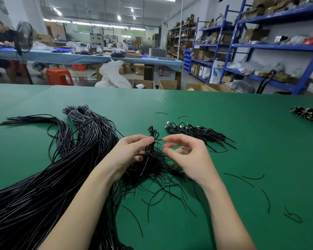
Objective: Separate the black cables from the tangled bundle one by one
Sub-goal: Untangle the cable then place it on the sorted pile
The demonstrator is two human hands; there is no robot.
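Note:
A big tangled bundle of long black cables (43, 177) spreads over the left half of the green table (224, 114). My left hand (128, 152) grips a small folded black cable (151, 141) upright above a loose heap of thin black ties (157, 170). Just right of that cable, my right hand (186, 156) hovers with its fingers loosely curled, and nothing is in it. A pile of coiled black cables with plugs (195, 132) lies beyond my right hand.
Loose short black tie pieces (251, 179) are scattered on the table at the right. Another heap of plugged cables (309, 114) lies at the far right edge. Beyond the table stand cardboard boxes (168, 84), blue shelving (251, 46), a red stool (59, 76) and a seated person (0, 35).

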